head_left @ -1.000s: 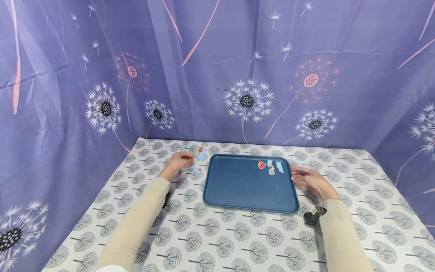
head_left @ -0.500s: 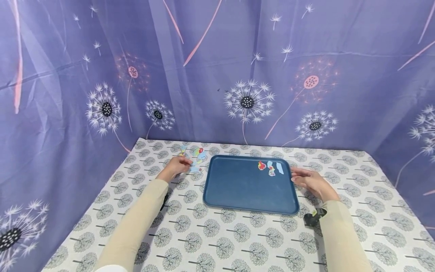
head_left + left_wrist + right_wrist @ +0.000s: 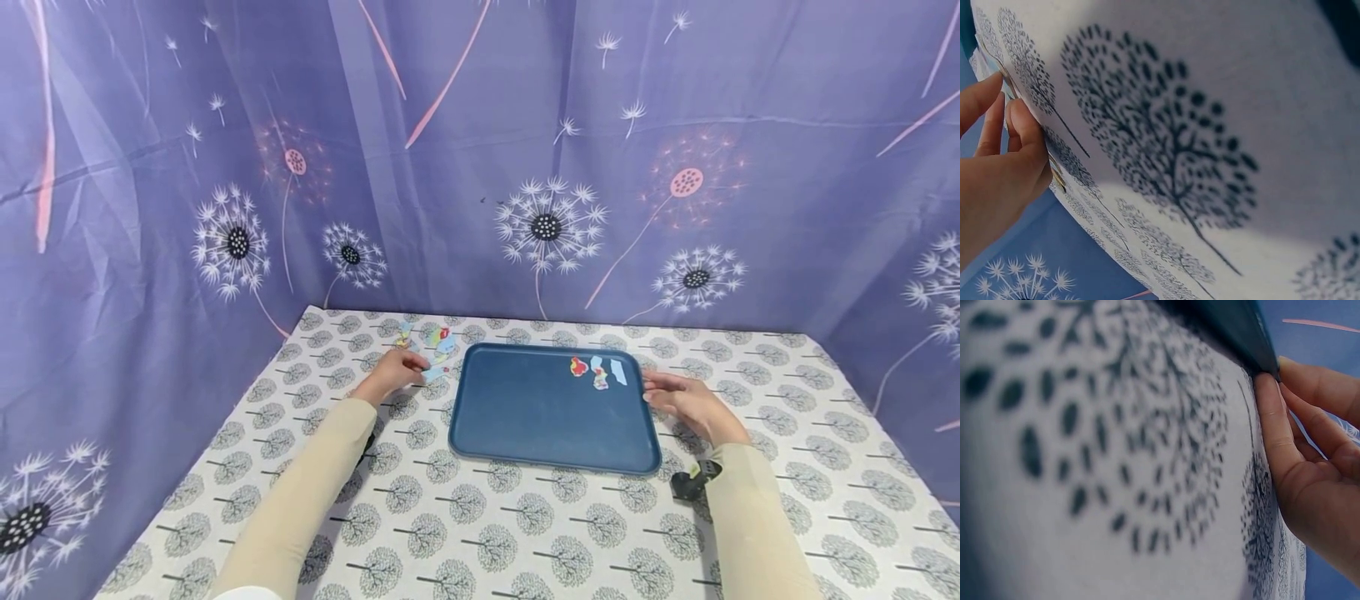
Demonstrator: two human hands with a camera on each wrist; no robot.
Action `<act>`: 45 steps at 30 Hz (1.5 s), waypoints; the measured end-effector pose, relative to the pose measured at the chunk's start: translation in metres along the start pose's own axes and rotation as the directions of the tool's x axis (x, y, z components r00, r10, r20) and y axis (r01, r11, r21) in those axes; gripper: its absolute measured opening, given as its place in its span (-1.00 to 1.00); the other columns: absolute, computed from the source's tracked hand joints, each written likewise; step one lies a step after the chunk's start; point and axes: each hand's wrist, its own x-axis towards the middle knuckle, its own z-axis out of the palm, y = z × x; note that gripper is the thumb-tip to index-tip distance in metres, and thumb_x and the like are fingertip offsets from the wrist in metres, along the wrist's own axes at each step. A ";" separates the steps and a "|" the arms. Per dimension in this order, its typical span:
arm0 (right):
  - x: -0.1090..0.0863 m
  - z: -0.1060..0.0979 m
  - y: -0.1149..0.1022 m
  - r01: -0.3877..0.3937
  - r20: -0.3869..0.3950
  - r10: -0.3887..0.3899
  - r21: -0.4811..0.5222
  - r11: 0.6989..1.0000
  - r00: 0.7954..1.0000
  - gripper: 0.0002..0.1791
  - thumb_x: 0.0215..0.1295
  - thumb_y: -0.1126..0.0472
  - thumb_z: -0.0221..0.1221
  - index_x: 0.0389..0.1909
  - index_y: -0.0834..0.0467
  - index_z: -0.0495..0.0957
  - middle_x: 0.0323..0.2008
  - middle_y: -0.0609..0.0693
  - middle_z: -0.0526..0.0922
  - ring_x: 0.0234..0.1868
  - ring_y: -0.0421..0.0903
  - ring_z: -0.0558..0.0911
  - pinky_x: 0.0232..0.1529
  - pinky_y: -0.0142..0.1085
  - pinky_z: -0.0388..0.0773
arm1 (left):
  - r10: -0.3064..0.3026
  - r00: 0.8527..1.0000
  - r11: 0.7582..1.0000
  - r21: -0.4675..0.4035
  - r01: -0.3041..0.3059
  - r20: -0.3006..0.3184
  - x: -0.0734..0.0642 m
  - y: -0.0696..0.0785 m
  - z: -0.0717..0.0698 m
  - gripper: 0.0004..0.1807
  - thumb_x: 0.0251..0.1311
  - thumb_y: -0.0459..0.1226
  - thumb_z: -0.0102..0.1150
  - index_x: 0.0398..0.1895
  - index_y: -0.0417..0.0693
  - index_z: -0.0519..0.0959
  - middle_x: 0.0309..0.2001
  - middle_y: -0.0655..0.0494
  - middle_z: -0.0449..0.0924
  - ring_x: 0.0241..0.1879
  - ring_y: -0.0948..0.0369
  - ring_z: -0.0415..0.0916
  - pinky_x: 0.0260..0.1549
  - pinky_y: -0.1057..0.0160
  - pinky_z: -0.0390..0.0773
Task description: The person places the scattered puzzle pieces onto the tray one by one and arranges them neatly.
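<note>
A flat light blue puzzle piece [image 3: 435,374] with a red spot is at the fingertips of my left hand [image 3: 392,372], which pinches its edge between thumb and fingers. In the left wrist view the fingers [image 3: 1022,122] come together over a thin edge close to the cloth. Just beyond lie more colourful pieces [image 3: 442,338] in light blue, red, yellow and green. My right hand [image 3: 692,403] rests against the right rim of a dark blue tray [image 3: 555,421], its fingers mostly straight. The right wrist view has the thumb and forefinger [image 3: 1275,419] touching the tray's edge.
Several cut-out pieces lie in the tray's upper right: a red and yellow one [image 3: 578,367], a light blue strip [image 3: 618,372] and others beside them. A tree-patterned cloth [image 3: 495,546] covers the table. A purple dandelion curtain [image 3: 450,208] hangs along the back and sides.
My left hand has drawn back from the farther pieces and come down to the light blue piece, which has shifted slightly right and turned. The right hand and tray stay put.
</note>
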 end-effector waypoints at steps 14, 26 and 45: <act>-0.002 0.000 -0.001 -0.003 0.016 0.003 0.004 1.000 1.000 -0.24 0.27 0.40 0.11 0.45 0.35 0.01 0.34 0.40 0.17 0.03 -0.26 0.48 0.20 -0.38 0.48 | -0.004 1.000 1.000 0.018 0.003 0.031 0.001 0.003 0.004 -0.70 0.12 -0.49 0.22 -0.03 -0.26 0.60 -0.37 0.05 0.37 -0.37 0.19 0.28 -0.51 0.34 0.38; 0.002 -0.002 0.003 0.013 -0.005 -0.013 -0.008 1.000 1.000 -0.25 0.27 0.40 0.12 0.44 0.36 0.03 0.28 0.37 0.26 -0.07 -0.35 0.51 0.11 -0.45 0.54 | -0.017 1.000 1.000 0.006 0.017 -0.006 -0.001 0.004 0.002 -0.78 0.27 -0.41 0.14 -0.05 -0.26 0.60 -0.14 -0.10 0.57 -0.27 0.14 0.50 -0.30 0.25 0.61; 0.000 0.000 0.000 0.008 -0.010 -0.008 -0.010 1.000 1.000 -0.25 0.25 0.42 0.13 0.44 0.36 0.05 0.28 0.38 0.25 -0.06 -0.33 0.52 0.16 -0.39 0.52 | -0.002 0.999 0.940 -0.341 0.018 0.045 0.003 0.018 0.014 -0.78 0.25 -0.49 0.11 -0.05 -0.38 0.54 -0.07 -0.21 0.50 -0.12 0.01 0.57 -0.04 0.22 0.66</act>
